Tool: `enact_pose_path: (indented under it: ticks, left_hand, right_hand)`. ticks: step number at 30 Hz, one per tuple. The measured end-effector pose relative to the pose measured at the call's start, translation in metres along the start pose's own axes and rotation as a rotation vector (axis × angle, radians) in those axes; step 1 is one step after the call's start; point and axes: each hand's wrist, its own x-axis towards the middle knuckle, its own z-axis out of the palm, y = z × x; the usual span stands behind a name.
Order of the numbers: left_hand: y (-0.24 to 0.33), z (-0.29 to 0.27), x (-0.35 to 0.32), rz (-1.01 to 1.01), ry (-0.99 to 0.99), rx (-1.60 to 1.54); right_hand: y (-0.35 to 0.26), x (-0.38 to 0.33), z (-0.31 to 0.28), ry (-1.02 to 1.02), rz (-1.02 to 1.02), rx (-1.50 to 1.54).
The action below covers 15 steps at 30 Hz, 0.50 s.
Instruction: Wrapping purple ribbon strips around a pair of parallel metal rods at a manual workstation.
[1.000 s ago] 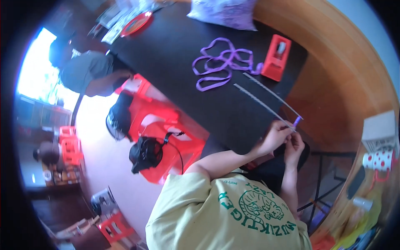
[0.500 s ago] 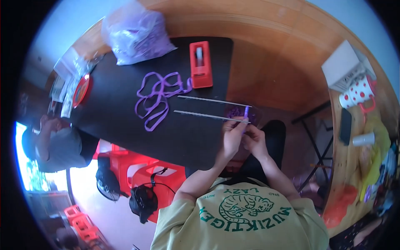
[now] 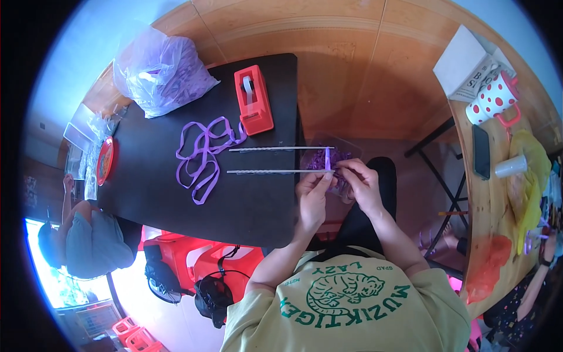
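Note:
Two thin metal rods (image 3: 275, 172) lie parallel, reaching past the dark table's right edge. A short purple ribbon (image 3: 328, 158) spans them near their free ends. At the nearer rod, my left hand (image 3: 312, 196) pinches the ribbon between thumb and finger. My right hand (image 3: 360, 183) is closed beside it, its fingertips meeting at the ribbon's near end; they hide most of what they grip. Beneath the hands sits a clear container (image 3: 352, 146) with many small purple ribbon pieces. A long loose purple ribbon (image 3: 202, 154) lies tangled on the table left of the rods.
A red tape dispenser (image 3: 255, 108) and a bulging plastic bag (image 3: 164, 76) stand on the dark table (image 3: 234, 217). At right, a wooden table (image 3: 463, 170) bears a dotted mug (image 3: 492, 100), a phone (image 3: 481, 152) and a white box (image 3: 463, 64). Red stools (image 3: 234, 270) and another person (image 3: 97, 237) are at left.
The view has shifted, so the table things appear further left. My right hand has come up and right, its fingertips now by the near rod. My left hand keeps its pinch.

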Motion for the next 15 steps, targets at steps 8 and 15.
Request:
enact_pose_path:
  ticks: [8, 15]
  left_hand:
    - [0.003, -0.006, -0.018, -0.128, 0.024, -0.052]
    - [0.002, -0.001, -0.032, -0.026, 0.191, 0.112]
  right_hand:
    - [-0.012, -0.007, 0.037, -0.065, 0.154, 0.391]
    - [-0.019, -0.019, 0.041, -0.014, 0.115, 0.323]
